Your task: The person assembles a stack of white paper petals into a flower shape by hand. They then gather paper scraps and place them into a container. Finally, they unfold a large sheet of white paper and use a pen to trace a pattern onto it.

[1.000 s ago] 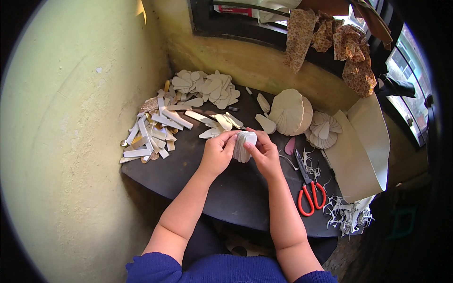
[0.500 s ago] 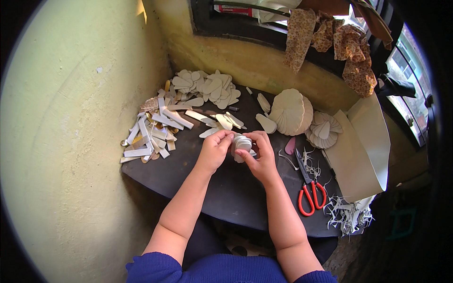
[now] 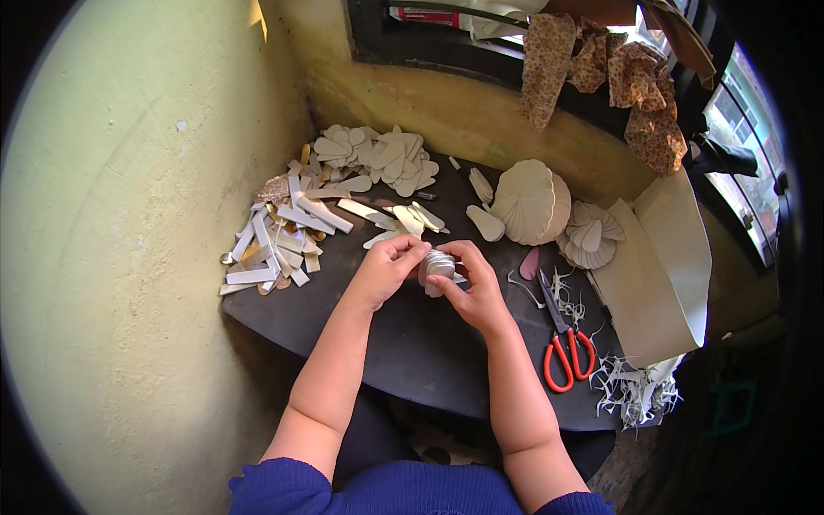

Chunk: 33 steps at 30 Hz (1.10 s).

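Note:
Between my two hands, above the dark table, is a small stack of white petal-shaped pieces (image 3: pixel 439 268), fanned so that their rounded edges overlap. My right hand (image 3: pixel 472 287) grips it, thumb on the near face and fingers curled behind. At the stack's left edge my left hand (image 3: pixel 393 268) pinches with thumb and forefinger; its other fingers are folded. Some loose cream petal pieces (image 3: pixel 407 221) lie just beyond my hands. Closest on the right are a pink petal-shaped piece (image 3: pixel 529 263) and scissors with red handles (image 3: pixel 570 359).
Strips (image 3: pixel 300 219) are heaped at the left by the wall, a petal pile (image 3: pixel 395 159) behind them. Fanned petal rounds (image 3: pixel 525 202) stand at the back right, near a bent cream sheet (image 3: pixel 657 275). Thin offcuts (image 3: pixel 639 390) gather at the table's right corner. Patterned cloth (image 3: pixel 549 69) hangs above.
The stack has tilted slightly in my fingers, and my left hand has shifted a little. Both hands keep hold of it; the things on the table stay put.

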Available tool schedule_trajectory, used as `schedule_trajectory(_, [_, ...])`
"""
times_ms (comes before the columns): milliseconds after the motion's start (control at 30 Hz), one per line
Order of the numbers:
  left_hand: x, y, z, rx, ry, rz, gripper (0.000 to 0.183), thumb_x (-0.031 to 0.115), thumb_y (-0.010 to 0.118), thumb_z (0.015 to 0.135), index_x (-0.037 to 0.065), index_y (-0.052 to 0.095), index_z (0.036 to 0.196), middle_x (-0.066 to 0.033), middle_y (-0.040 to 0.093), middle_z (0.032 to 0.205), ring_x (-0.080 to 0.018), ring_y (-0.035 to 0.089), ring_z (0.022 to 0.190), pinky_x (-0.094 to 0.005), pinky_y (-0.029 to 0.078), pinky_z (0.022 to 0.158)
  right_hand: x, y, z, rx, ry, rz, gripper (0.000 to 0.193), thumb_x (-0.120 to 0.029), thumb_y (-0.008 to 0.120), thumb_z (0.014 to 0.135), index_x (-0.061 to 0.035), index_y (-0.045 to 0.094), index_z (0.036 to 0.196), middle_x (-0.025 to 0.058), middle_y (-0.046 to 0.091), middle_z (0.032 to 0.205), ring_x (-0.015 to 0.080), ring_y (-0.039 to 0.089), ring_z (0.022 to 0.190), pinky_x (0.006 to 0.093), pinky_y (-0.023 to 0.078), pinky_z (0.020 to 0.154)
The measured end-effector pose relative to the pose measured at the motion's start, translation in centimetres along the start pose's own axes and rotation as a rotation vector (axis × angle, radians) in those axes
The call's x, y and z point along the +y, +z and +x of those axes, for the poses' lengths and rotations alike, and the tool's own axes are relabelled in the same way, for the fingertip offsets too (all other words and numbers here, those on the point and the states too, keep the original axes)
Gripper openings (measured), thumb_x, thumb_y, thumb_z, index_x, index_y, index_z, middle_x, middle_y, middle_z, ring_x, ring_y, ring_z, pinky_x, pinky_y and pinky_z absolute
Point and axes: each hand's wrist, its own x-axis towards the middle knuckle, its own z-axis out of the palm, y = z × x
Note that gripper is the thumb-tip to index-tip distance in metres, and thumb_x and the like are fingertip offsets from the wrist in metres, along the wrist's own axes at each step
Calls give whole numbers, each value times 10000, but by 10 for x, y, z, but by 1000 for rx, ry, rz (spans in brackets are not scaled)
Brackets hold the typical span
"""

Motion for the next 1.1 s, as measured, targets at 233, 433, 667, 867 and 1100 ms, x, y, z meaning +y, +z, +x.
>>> schedule_trajectory(233, [0,-12,2,-23,77,192,139,159,613,888,31,654,854,24,598,773,-49,519,730,-212,418,679,1,1,-1,-38,18,70,385,-98,750,723,-47,564,1056,96,574,1007,252,573,913,332,461,777])
schedule_trajectory(433, [-2,-13,3,-31,129,241,143,164,608,896,37,641,838,37,581,759,-38,487,721,-206,390,669,-5,-1,-1,-38,-16,6,389,-99,758,710,-50,570,1047,97,585,1011,268,569,925,346,446,805])
schedule_trajectory(667, [-1,-17,1,-66,42,120,152,190,598,905,50,634,858,26,596,792,-55,529,737,-221,430,699,-9,1,-1,-62,-89,-13,387,-85,766,697,-46,572,1030,96,593,985,265,574,918,346,449,797])
schedule_trajectory(867, [-2,-16,2,-36,-20,61,178,213,588,912,47,638,871,23,593,782,-56,548,732,-227,454,694,-12,2,-1,-42,-135,-46,388,-74,776,684,-50,574,1015,103,582,1011,261,574,925,340,455,795])
schedule_trajectory(1100, [-4,-12,4,53,0,82,200,227,564,925,41,636,926,24,594,783,-45,539,685,-203,437,616,-14,8,-2,42,-199,-144,435,-62,807,642,-77,570,1006,102,576,1104,277,558,1043,357,437,895])
